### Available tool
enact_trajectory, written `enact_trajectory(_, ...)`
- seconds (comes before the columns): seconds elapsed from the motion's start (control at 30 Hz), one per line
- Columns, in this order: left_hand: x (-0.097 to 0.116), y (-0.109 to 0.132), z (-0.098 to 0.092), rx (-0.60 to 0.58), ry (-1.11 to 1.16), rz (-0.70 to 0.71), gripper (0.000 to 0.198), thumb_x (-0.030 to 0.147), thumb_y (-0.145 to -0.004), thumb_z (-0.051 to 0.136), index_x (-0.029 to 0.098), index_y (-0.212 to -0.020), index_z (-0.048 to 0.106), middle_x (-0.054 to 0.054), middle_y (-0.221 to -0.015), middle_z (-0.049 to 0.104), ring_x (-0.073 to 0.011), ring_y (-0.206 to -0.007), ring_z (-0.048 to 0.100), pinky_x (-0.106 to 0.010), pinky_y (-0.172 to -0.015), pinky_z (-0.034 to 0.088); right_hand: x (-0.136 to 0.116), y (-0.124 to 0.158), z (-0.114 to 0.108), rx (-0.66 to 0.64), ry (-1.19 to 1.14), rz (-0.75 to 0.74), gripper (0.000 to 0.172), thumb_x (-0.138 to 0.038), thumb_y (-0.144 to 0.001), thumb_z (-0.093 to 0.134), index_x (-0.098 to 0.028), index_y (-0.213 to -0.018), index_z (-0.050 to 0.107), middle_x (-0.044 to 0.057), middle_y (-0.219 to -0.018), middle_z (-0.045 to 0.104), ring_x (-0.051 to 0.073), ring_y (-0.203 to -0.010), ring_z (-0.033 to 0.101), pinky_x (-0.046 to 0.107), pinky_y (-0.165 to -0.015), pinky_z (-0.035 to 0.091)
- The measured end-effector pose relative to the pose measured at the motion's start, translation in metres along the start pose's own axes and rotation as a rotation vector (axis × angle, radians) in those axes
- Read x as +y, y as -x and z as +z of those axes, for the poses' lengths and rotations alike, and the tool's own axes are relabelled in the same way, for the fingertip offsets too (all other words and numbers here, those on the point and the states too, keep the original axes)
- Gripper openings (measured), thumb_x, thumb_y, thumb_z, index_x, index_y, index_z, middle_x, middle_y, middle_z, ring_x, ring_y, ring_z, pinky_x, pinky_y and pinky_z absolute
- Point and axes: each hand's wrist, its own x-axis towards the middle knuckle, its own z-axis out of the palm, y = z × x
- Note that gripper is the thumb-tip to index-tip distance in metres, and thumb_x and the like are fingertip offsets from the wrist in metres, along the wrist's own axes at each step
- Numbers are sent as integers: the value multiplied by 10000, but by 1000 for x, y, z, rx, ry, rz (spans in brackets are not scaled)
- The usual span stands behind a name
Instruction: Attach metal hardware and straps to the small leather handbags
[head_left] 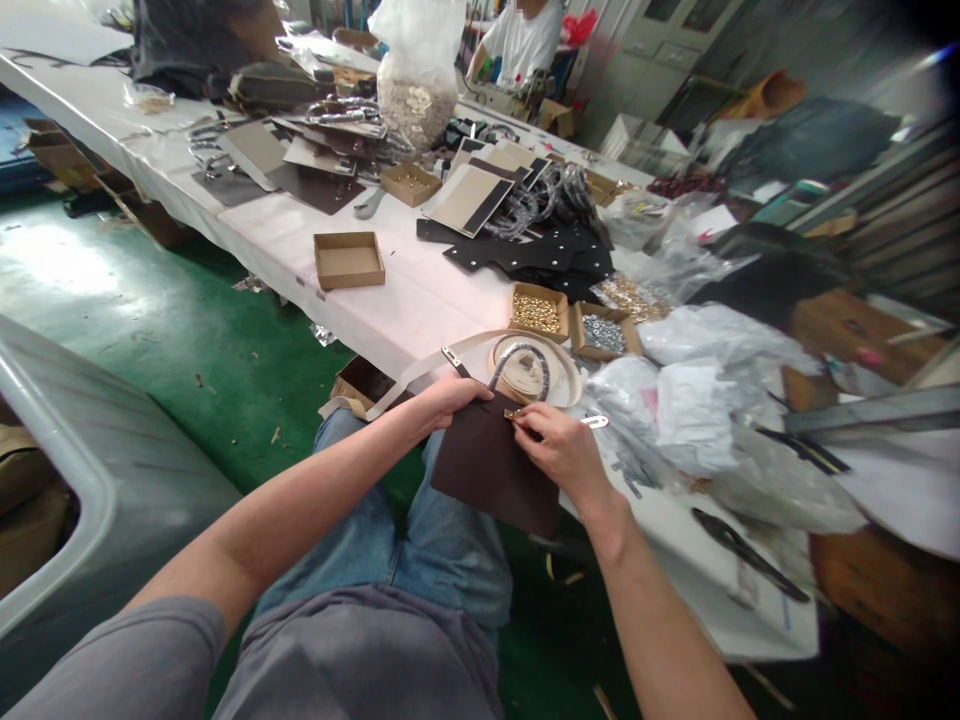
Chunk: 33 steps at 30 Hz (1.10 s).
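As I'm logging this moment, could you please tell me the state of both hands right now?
Left hand: closed on the brown panel.
Right hand: closed, apparently pinching a small gold-coloured piece at that panel.

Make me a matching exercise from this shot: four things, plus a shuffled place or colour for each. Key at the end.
Things:
1. panel
2. gold bits
3. tub
4. roll

Places or colours:
A. grey, at the picture's left edge
B. cream, seen partly through the arched handle
C. dark brown, gripped by the left hand
D. next to the silver bits

Pairs: 1-C, 2-D, 3-A, 4-B
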Motion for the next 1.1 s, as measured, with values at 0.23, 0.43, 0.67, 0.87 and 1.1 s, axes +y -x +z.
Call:
enact_trajectory(0.23, 2, -4, 0, -16, 16, -39, 261, 151, -697, 929, 193, -856, 727, -75, -767, 789, -249, -674, 753, -340, -632, 624, 6, -3, -1, 14, -82, -7, 194, -264, -1096, 629, -251, -959, 767, 66, -1159, 829, 244, -1029, 797, 376, -918, 606)
enact_trajectory(0.43, 5, -1, -1, 13, -54, 8, 312, 155, -669, 959, 205, -874, 729, -41, -761, 783, -248, -710, 752, -317, -636, 610, 4, -2, 3, 5, 5, 22, 230, -292, -1099, 629, -248, -920, 766, 71, -1136, 832, 236, -964, 785, 353, -841, 578)
enact_trajectory(0.67, 6, 2, 0, 28, -54, -7, 296, 158, -670, 968, 199, -849, 736, -57, -776, 795, -255, -739, 755, -322, -651, 611, -4, -3, 1, -16, 98, 43, 205, -287, -1090, 643, -241, -929, 762, 45, -1159, 815, 203, -969, 770, 325, -742, 525)
enact_trajectory(0.87, -5, 6, -9, -123, -63, 162, 293, 148, -659, 987, 146, -908, 832, -81, -903, 846, -202, -751, 754, -303, -721, 625, -6, 5, -8, -62, 41, -21, 207, -287, -1109, 619, -272, -1097, 825, 73, -1292, 791, 271, -1129, 767, 402, -873, 617)
enact_trajectory(1.1, 0, 35, -18, -310, -181, 440, 393, 335, -740, 1010, 163, -1054, 848, -49, -982, 839, -188, -851, 764, -269, -814, 595, -13, 15, -35, 289, -54, 237, 256, -443, -992, 836, -275, -1145, 717, 105, -1171, 773, 353, -1131, 737, 524, -1009, 603)
